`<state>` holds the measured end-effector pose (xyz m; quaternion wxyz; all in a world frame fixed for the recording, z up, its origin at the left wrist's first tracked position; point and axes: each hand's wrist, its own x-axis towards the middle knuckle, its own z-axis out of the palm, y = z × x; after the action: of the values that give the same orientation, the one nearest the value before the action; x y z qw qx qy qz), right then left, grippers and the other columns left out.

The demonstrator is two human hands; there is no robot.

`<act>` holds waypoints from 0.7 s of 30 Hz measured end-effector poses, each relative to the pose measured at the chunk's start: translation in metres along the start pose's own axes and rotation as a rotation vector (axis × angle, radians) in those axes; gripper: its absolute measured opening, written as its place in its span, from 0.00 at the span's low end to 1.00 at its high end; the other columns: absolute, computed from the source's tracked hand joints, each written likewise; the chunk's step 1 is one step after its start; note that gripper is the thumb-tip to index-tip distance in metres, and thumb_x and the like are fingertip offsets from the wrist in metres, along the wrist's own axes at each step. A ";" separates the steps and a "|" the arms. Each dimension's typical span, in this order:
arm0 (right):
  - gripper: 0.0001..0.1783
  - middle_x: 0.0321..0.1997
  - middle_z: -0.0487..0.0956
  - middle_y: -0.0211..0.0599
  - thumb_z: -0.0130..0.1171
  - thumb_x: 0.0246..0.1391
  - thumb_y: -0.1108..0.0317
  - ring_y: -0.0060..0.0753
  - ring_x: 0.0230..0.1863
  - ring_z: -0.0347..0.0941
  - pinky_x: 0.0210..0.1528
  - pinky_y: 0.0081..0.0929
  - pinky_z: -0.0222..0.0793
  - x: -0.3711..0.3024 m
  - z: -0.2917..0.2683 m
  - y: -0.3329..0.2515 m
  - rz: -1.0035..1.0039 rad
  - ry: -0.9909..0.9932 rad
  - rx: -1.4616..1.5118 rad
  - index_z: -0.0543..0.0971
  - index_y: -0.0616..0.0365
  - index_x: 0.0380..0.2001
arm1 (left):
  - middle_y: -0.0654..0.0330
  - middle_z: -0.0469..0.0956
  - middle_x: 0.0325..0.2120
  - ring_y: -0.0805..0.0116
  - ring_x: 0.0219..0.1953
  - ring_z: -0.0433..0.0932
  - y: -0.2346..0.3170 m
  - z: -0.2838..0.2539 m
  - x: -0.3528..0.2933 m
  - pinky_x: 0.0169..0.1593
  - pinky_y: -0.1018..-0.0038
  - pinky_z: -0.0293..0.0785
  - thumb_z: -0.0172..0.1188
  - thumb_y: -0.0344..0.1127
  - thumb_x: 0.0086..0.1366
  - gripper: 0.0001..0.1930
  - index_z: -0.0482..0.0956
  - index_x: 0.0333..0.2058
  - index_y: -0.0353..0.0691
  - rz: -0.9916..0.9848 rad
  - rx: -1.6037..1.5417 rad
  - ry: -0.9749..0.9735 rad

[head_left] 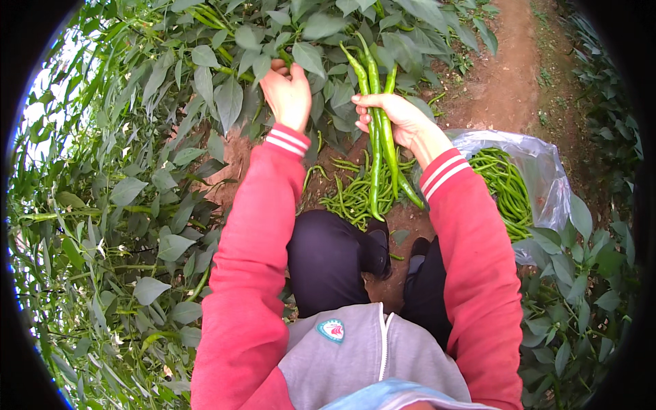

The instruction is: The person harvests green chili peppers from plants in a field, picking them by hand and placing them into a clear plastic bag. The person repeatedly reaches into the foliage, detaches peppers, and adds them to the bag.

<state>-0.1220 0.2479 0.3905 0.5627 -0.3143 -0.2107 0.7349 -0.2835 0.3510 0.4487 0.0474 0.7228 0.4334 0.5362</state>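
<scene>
My right hand [400, 119] is closed around several long green chili peppers [375, 147], which stick out above and below the fingers. My left hand [287, 96] reaches up into the leaves of a pepper plant [321, 27], its fingers curled and partly covered by foliage. A bit of green pepper or stem [285, 57] shows right at its fingertips; what the fingers grip is hidden. Below the hands, a heap of picked green chili peppers [352, 198] lies on the soil in front of my knees.
A clear plastic bag [547, 174] full of green chili peppers [502, 184] stands to the right, beside my right forearm. Dense pepper plants [137, 225] crowd the left side, and more leaves [581, 294] grow at lower right. A bare dirt path [509, 68] runs up the right.
</scene>
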 end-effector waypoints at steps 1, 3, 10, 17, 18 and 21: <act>0.09 0.23 0.72 0.25 0.67 0.52 0.70 0.19 0.20 0.69 0.37 0.27 0.80 0.002 0.001 0.001 0.008 0.005 -0.001 0.75 0.57 0.27 | 0.39 0.79 0.35 0.48 0.40 0.80 -0.007 0.001 0.005 0.44 0.61 0.74 0.60 0.35 0.60 0.14 0.73 0.35 0.26 0.053 0.123 0.046; 0.09 0.23 0.73 0.25 0.67 0.51 0.70 0.19 0.21 0.69 0.37 0.27 0.80 0.003 0.002 0.001 -0.003 0.000 -0.002 0.75 0.57 0.27 | 0.41 0.80 0.38 0.46 0.41 0.79 -0.021 0.004 0.014 0.46 0.59 0.74 0.61 0.36 0.58 0.14 0.76 0.36 0.28 -0.041 0.229 0.003; 0.09 0.24 0.73 0.27 0.67 0.50 0.70 0.19 0.22 0.70 0.36 0.25 0.81 0.005 0.005 0.000 -0.032 0.008 -0.004 0.75 0.58 0.27 | 0.50 0.79 0.30 0.55 0.32 0.79 -0.049 -0.005 0.048 0.39 0.66 0.76 0.51 0.36 0.66 0.12 0.72 0.40 0.32 -0.208 -0.365 -0.217; 0.08 0.25 0.74 0.24 0.65 0.52 0.69 0.20 0.25 0.72 0.41 0.25 0.78 0.004 0.003 0.004 -0.017 0.029 -0.057 0.77 0.57 0.34 | 0.59 0.75 0.25 0.69 0.23 0.74 -0.063 -0.023 0.093 0.28 0.76 0.72 0.49 0.49 0.70 0.19 0.75 0.39 0.36 -0.639 -0.296 -0.566; 0.08 0.25 0.74 0.24 0.65 0.52 0.69 0.20 0.25 0.72 0.41 0.25 0.78 0.004 0.003 0.004 -0.014 0.024 -0.063 0.77 0.57 0.34 | 0.60 0.75 0.25 0.70 0.22 0.73 -0.064 -0.024 0.094 0.26 0.76 0.71 0.51 0.48 0.69 0.18 0.76 0.38 0.35 -0.594 -0.296 -0.495; 0.07 0.26 0.74 0.24 0.64 0.53 0.70 0.20 0.25 0.72 0.43 0.26 0.78 0.003 0.005 0.004 -0.006 0.023 -0.071 0.77 0.57 0.35 | 0.60 0.76 0.25 0.71 0.21 0.74 -0.065 -0.026 0.091 0.25 0.77 0.71 0.58 0.39 0.65 0.14 0.77 0.45 0.37 -0.643 -0.291 -0.551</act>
<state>-0.1285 0.2497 0.3907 0.5558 -0.3418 -0.2311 0.7218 -0.3378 0.4423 0.4917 0.4268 0.6528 0.5273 0.3372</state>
